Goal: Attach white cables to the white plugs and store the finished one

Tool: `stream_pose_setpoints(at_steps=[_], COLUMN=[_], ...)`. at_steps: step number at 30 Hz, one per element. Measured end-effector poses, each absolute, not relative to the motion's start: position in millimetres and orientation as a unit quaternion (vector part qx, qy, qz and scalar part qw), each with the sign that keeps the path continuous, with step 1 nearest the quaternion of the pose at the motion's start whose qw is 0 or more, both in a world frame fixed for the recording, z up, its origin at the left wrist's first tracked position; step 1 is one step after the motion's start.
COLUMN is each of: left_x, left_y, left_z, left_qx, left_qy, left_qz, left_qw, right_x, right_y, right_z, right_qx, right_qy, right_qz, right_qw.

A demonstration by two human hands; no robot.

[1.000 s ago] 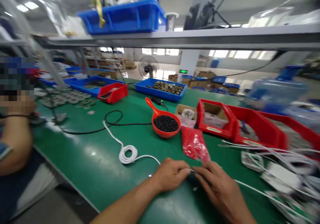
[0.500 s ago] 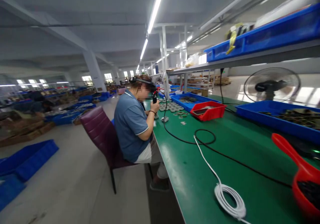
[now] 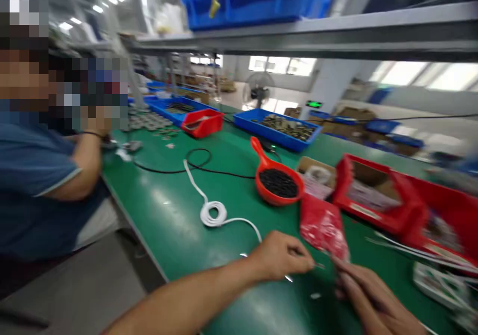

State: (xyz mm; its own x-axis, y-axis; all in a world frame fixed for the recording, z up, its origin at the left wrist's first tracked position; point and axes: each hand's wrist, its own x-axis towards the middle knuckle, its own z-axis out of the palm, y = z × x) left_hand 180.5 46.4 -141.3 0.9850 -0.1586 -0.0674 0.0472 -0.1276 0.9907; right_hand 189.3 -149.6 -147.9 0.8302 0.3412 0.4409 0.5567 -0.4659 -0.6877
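My left hand [image 3: 282,256] is pinched shut on a small thin metal part over the green table [image 3: 175,235]. My right hand [image 3: 368,292] meets it from the right, fingers pressed together at the same small part, which is blurred. A red plastic bag [image 3: 323,225] of small pieces lies just beyond both hands. A white cable runs from under my left hand to a white coil [image 3: 212,213]. An orange scoop [image 3: 278,181] full of black beads stands behind the bag.
Red bins [image 3: 377,195] sit at the right, with white cables [image 3: 421,255] in front. Blue trays [image 3: 278,128] and a red bin [image 3: 201,122] stand further back. A black cable [image 3: 197,163] loops across the table. A seated co-worker in a blue shirt [image 3: 33,185] is at the left. An overhead shelf [image 3: 336,29] carries blue crates.
The view swung far left toward the co-worker and the hall half a second ago, then came back to the table. My hands are again pinched together in front of the red bag.
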Motion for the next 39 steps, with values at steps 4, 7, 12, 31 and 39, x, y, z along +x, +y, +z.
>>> stream_pose_setpoints(at_steps=[4, 7, 12, 31, 39], left_x=[189.3, 189.9, 186.7, 188.8, 188.7], left_y=[16.1, 22.3, 22.3, 21.0, 18.5], left_z=[-149.7, -149.1, -146.0, -147.8, -144.5], left_qx=[0.734, 0.737, 0.757, 0.742, 0.742], left_qy=[-0.053, -0.058, -0.059, -0.058, -0.053], left_qz=[-0.050, -0.061, -0.049, -0.098, -0.043], left_qw=[0.675, 0.671, 0.648, 0.661, 0.667], right_x=[182.8, 184.5, 185.5, 184.5, 186.2], right_y=[-174.9, -163.1, -157.2, -158.8, -151.7], right_z=[-140.7, -144.4, -152.8, -154.8, -166.0], right_qx=[-0.806, -0.728, -0.689, -0.792, -0.637], right_qy=[-0.139, -0.073, -0.038, -0.156, -0.023], right_qz=[-0.011, 0.024, 0.060, -0.030, 0.107], right_qw=[0.575, 0.681, 0.721, 0.590, 0.763])
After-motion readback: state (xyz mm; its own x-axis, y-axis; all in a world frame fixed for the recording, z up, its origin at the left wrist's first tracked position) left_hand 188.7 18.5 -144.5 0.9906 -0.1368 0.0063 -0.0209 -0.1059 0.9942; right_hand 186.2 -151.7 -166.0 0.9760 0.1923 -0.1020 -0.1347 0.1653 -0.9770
